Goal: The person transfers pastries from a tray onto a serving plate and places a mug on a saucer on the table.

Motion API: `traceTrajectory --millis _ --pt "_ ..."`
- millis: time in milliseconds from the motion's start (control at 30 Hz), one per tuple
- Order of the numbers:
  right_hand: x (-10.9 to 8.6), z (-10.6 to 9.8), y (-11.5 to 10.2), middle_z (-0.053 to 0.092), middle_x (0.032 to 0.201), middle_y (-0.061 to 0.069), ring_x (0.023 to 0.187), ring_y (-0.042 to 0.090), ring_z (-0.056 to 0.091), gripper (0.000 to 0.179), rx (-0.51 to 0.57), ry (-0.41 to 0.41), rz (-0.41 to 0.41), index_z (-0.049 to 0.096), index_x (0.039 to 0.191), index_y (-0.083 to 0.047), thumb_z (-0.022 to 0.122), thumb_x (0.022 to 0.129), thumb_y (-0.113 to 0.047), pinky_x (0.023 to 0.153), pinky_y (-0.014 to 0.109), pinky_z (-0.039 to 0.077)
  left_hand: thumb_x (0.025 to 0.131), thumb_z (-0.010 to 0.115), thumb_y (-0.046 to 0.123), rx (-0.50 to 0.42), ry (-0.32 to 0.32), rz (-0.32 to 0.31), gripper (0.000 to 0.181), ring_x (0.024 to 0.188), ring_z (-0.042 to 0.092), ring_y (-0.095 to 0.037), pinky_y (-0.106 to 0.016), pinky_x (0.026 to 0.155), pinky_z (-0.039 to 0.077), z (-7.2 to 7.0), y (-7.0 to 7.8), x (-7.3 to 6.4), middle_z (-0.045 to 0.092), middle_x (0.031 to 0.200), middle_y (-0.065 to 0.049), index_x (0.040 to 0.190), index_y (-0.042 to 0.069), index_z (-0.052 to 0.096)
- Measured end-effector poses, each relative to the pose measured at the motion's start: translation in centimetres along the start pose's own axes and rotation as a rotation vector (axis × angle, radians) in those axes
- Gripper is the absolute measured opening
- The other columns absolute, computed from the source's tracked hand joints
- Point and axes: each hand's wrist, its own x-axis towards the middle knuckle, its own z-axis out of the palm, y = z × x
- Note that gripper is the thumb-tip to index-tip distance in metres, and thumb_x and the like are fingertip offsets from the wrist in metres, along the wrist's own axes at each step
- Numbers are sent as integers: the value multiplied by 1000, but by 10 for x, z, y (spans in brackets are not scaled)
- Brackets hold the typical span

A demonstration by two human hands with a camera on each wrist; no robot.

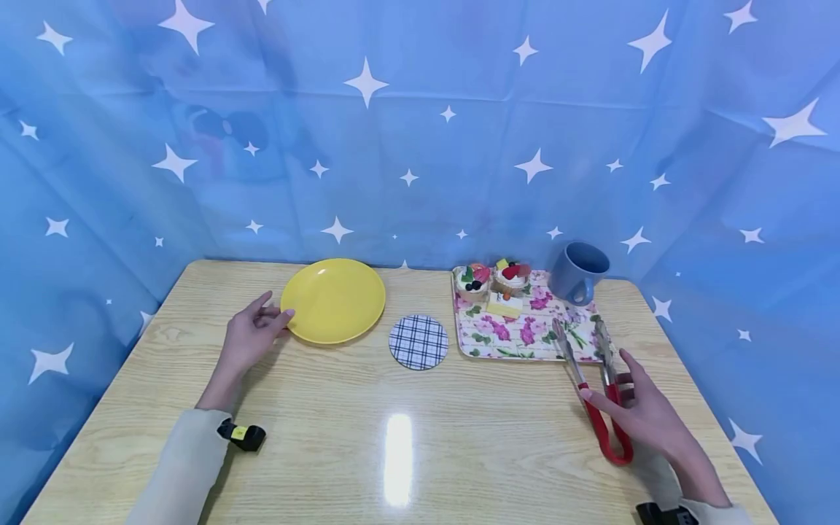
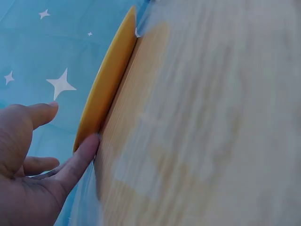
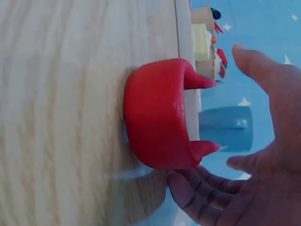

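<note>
My left hand (image 1: pixel 252 335) is at the left edge of a round yellow plate (image 1: pixel 335 300), its thumb against the rim and the other fingers loosely bent. In the left wrist view the plate (image 2: pixel 106 80) appears edge-on, with a fingertip at its underside. Over red-handled metal tongs (image 1: pixel 597 423) reaches my right hand (image 1: pixel 650 415), thumb and fingers spread to either side of the handles. The tongs' metal ends rest on a floral tray (image 1: pixel 485 343). In the right wrist view the red handle bend (image 3: pixel 157 115) faces the camera, between the parted thumb and fingers.
Two fruit-topped cupcakes (image 1: pixel 472 284) (image 1: pixel 511 281) and a yellow cake slice (image 1: pixel 504 306) sit on the tray's left part. A blue mug (image 1: pixel 569 273) stands at its back right. Between plate and tray lies a round checked coaster (image 1: pixel 418 343). A starry blue curtain (image 1: pixel 420 138) hangs behind the table.
</note>
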Motion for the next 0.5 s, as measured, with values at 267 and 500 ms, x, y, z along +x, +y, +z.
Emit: traceTrajectory --millis 267,500 --pt "-2 5 -4 51 133 35 106 40 60 120 4 -23 48 0 161 6 64 92 -67 65 35 60 101 67 35 -111 -34 -80 82 80 74 -3 -23 80 67 2 -4 6 53 132 -21 163 4 22" --pt "-3 10 -8 56 108 23 79 25 55 125 -4 -20 75 2 160 9 66 88 -70 47 32 43 102 66 29 -141 -42 -111 78 80 72 2 -22 81 67 5 -4 12 54 135 -26 162 2 24"
